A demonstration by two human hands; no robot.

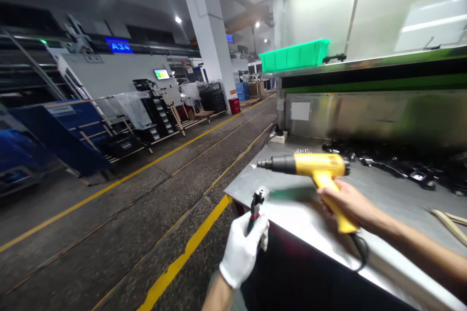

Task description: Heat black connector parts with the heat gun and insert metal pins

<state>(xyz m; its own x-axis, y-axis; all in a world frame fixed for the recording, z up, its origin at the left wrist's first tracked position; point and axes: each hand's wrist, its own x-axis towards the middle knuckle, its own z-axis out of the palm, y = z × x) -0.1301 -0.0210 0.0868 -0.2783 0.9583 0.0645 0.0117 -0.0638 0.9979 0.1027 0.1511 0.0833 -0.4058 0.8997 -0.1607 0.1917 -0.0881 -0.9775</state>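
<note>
Our heat gun [321,164] and pliers [256,205], both gripped

Our right hand [339,200] is closed around the heat gun above the worktop [292,218], pointing it to the left edge. Our gloved left hand [241,250] holds the pliers at the front edge, near the left corner. Beyond, the floor [171,204] stretches wide. Black parts [403,169] lie toward the back edge.

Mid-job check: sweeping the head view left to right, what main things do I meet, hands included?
Blue A34 sign → lit screen → white-gloved left hand holding a plier-like tool → yellow heat gun held in the bare right hand → tan strips at the right edge.
</note>
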